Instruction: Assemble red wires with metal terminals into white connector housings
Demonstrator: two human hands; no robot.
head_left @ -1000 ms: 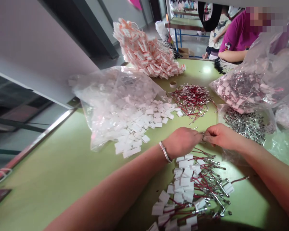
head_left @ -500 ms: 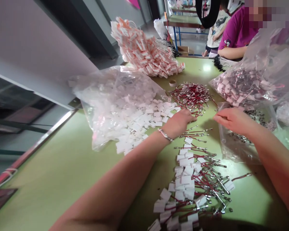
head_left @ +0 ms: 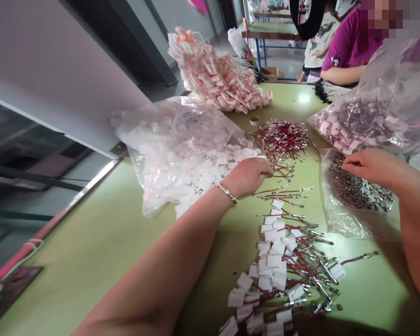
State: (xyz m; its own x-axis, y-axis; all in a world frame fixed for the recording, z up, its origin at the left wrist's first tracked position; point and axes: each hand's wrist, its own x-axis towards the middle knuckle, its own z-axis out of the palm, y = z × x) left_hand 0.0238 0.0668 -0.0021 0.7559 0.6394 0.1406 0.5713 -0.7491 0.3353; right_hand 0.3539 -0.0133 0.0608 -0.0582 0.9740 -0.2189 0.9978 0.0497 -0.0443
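I see my left hand (head_left: 247, 175) lying fingers-down at the near edge of the red wires (head_left: 280, 140), by the white tags (head_left: 227, 163) spilling from a clear bag (head_left: 175, 144); whether it grips one I cannot tell. My right hand (head_left: 369, 164) curls over the bag of metal clips (head_left: 357, 191), grasp hidden. Tagged wires (head_left: 287, 261) lie nearer on the green desk (head_left: 91, 252)
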